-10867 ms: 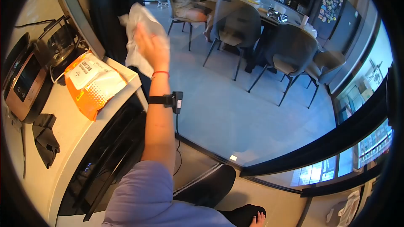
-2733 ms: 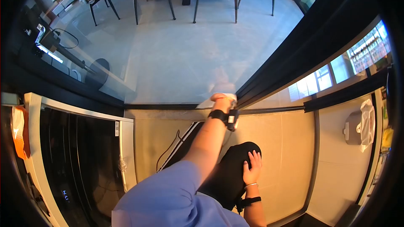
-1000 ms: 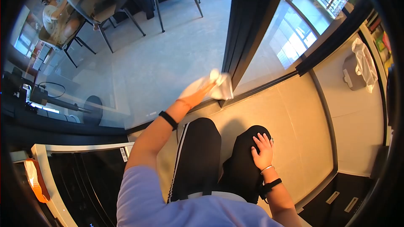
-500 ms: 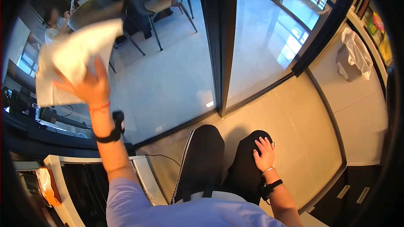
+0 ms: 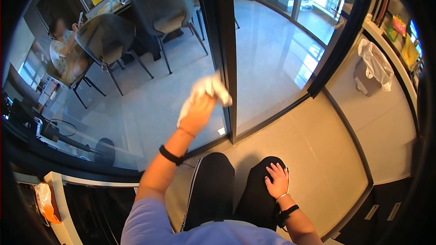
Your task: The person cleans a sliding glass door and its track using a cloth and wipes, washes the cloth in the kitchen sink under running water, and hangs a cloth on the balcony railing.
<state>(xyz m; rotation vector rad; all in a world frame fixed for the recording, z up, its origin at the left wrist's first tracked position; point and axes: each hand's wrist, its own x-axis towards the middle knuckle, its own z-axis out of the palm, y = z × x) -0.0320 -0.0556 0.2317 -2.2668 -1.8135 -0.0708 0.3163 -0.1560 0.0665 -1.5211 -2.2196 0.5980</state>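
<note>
My left hand (image 5: 198,114) is closed around a bunched white cloth (image 5: 212,87), slightly blurred by motion. It is raised in front of the glass panel (image 5: 159,104), close to the dark vertical frame (image 5: 225,54). Whether the cloth touches the glass I cannot tell. Part of the cloth hangs out below the fingers on the left side. My right hand (image 5: 278,181) rests flat on my right knee (image 5: 261,190), fingers slightly apart, holding nothing.
Behind the glass are grey chairs (image 5: 163,7) at a table and a seated person (image 5: 66,47) holding a phone. A grey bin with a white bag (image 5: 377,66) stands at the right. An orange-white packet (image 5: 47,202) lies at the lower left beside a cabinet.
My left hand has swept right and down from the left part of the glass. The cloth, spread out before, is now bunched in my fingers. My right hand stays on the knee.
</note>
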